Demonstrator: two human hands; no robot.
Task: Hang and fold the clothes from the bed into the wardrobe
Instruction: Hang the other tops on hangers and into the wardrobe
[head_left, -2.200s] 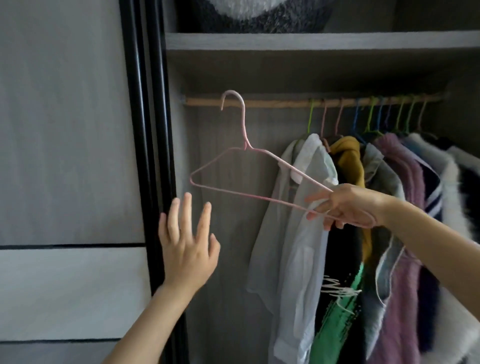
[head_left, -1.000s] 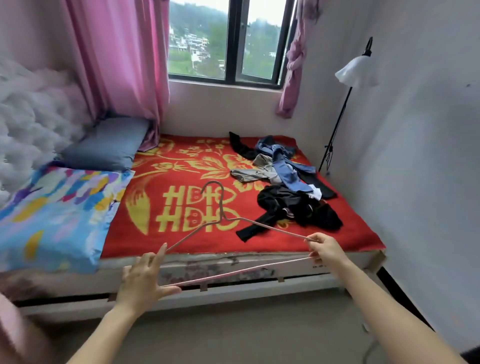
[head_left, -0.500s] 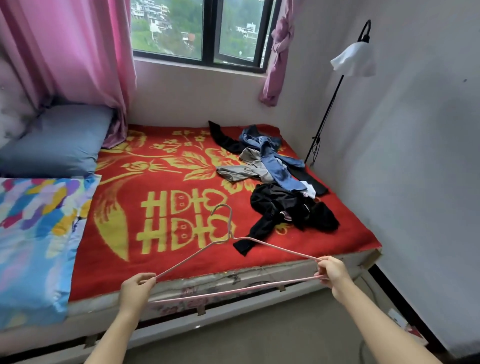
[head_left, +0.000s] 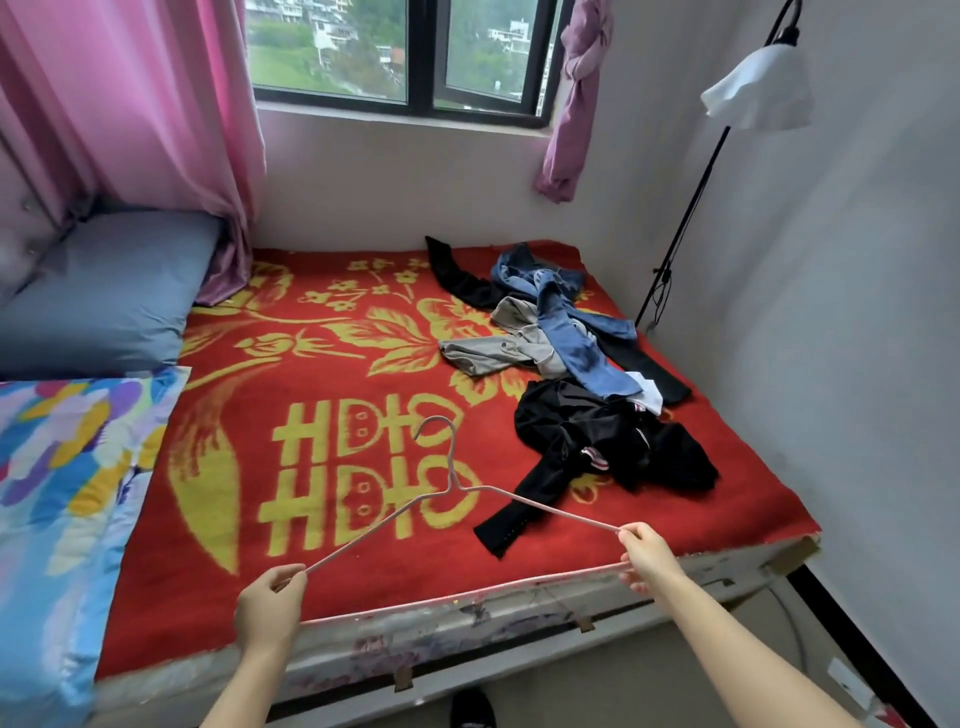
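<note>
— Clothes (head_left: 571, 374): has the person hung any?
— None that shows. At the bed's (head_left: 337, 545) near edge the left hand (head_left: 270, 605) and right hand (head_left: 647, 558) each grip one end of a bare pink hanger (head_left: 451, 488).
— And the pile?
— On the bed's right side: a black garment (head_left: 597, 441) nearest, a grey garment (head_left: 488, 353) and a blue garment (head_left: 566, 338) beyond. By that, all hanging and folding is left.

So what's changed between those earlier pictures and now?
The thin pink wire hanger was carried from the wardrobe to over the red and yellow bed blanket. The left hand, open earlier, now grips its left end; the right hand keeps holding the right end. The heap of black, grey and blue clothes lies unmoved.
</note>
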